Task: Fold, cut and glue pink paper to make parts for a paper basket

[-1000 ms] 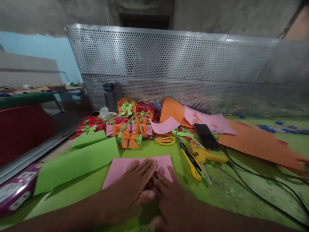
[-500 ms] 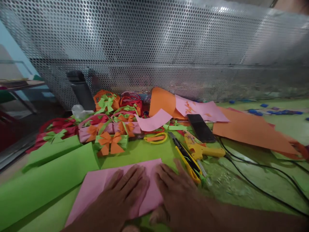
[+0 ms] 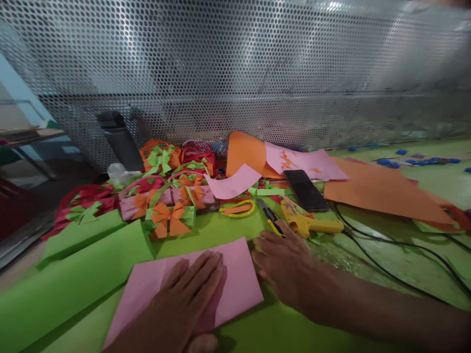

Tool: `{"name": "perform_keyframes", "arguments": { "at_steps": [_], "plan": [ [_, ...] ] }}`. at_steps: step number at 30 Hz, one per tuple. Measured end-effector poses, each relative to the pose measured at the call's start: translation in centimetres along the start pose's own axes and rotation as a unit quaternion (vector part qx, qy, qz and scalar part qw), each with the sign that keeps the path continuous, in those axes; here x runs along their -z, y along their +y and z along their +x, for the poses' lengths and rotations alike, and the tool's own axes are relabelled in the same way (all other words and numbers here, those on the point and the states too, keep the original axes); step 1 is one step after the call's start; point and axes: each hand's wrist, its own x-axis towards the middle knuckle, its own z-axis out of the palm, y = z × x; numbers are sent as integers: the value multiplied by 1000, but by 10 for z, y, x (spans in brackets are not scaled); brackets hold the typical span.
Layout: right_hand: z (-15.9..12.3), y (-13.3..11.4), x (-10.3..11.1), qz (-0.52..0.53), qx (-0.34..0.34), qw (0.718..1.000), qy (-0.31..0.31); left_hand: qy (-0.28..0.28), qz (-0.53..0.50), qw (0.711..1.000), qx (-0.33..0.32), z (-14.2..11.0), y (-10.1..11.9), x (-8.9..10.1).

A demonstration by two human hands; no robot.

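Note:
My left hand [image 3: 191, 289] lies flat, fingers stretched out, on a folded sheet of pink paper [image 3: 241, 274] and presses it to the green table. Just right of the sheet, my right hand [image 3: 285, 262] is off the paper, fingers apart and slightly bent. It covers the scissors, and whether it touches them cannot be made out. Past its fingertips shows a box cutter [image 3: 268, 210]. Close by on the right lies a yellow glue gun [image 3: 312, 225]. Green folded paper [image 3: 81, 274] lies left of my left hand.
Small paper bags with orange bows [image 3: 170, 219] crowd the back left, before a dark bottle [image 3: 121, 139]. Yellow-handled scissors [image 3: 239, 208], a phone [image 3: 306, 190] and orange sheets [image 3: 386, 189] lie behind. A black cable [image 3: 390, 274] crosses the right side. Perforated metal [image 3: 235, 68] stands behind.
My right hand has left the pink paper and moved right and forward over the scissors, which it now hides. My left hand stays on the sheet.

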Motion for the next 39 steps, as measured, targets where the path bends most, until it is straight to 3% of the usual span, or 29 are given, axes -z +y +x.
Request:
{"name": "perform_keyframes", "arguments": {
  "at_steps": [3,7,11,13,15,18,20,24,28,32,36,39],
  "plan": [
    [0,-10,10,10,-7,1000,-20,-11,12,1000,16,0,2,5],
    [0,-27,25,9,-40,996,-85,-15,27,999,-16,0,0,5],
    [-2,-38,32,11,-52,996,-77,9,35,999,-30,-2,-7,0],
    [-4,-40,32,-5,-60,998,-29,20,47,997,-49,-3,-10,-6],
    [-6,-42,28,-37,-67,995,62,18,59,997,-52,-4,-13,-12],
    [-9,-44,14,-86,-68,970,216,24,75,996,-45,-6,-15,-20],
    [-11,-46,-1,-86,-60,956,272,35,94,994,-40,-7,-16,-26],
    [-13,-47,-33,-33,-17,968,248,45,149,988,-24,-9,-16,-34],
    [-13,-47,-47,-21,-12,972,236,36,160,986,-37,-9,-16,-35],
    [-14,-46,-43,-11,0,979,205,15,149,988,-22,-10,-14,-31],
    [-13,-43,-33,-2,2,989,146,-19,65,998,10,-9,-11,-26],
    [-11,-43,-25,-38,17,987,154,-35,1,999,32,-5,-6,-20]
  ]
}}
